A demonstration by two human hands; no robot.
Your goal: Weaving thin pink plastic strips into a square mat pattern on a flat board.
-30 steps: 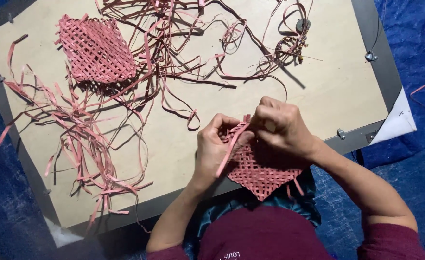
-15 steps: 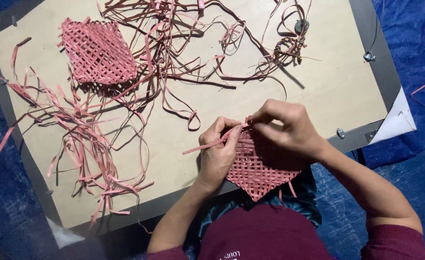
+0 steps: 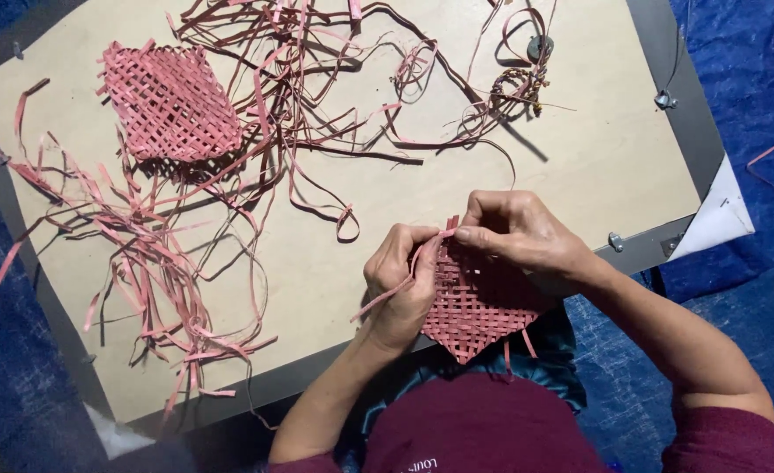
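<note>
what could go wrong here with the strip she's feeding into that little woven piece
The thin pink strip is bent sharply between the left hand and right hand; it might kink or snap. The small pink woven mat overhangs the edge of the beige board, held only by the hands, so its open weave may shift loose if either grip slackens.

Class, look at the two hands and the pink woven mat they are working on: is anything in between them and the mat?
Nothing visible. The left hand and right hand both touch the woven mat directly, pinching a loose pink strip at its top edge. The other strips lie apart on the board.
</note>
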